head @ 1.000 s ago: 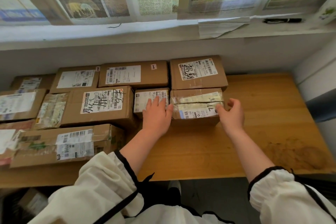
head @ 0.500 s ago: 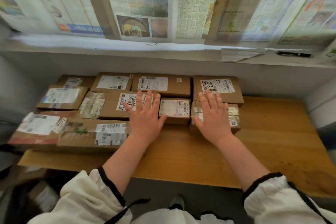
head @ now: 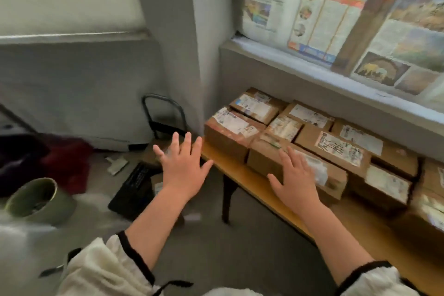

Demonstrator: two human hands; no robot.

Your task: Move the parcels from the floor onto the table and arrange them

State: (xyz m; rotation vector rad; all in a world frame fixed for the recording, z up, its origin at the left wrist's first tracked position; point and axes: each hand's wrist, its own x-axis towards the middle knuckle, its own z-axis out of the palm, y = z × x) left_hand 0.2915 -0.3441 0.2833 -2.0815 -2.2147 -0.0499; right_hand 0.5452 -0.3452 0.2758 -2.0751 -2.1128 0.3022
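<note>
Brown cardboard parcels (head: 310,149) with white shipping labels lie packed side by side in rows on the light wooden surface (head: 355,221), pushed up to the grey wall under a window papered with colour newspaper sheets (head: 324,19). One parcel's label (head: 336,149) bears large black handwritten strokes, and motion blur leaves this and all the other print unreadable. The right hand (head: 295,182) is released, fingers straight and spread, over the near-left parcel with clear tape (head: 269,158); whether the palm touches the box cannot be told. The left hand (head: 182,168) is also released, its 5 fingers fanned, held in the air past the left end of the surface and above the grey floor (head: 216,247). On the floor sit a round green pot (head: 36,199), a flat black slab (head: 134,187) and dark red cloth (head: 67,161). A black metal chair frame (head: 165,115) stands by the wall corner.
</note>
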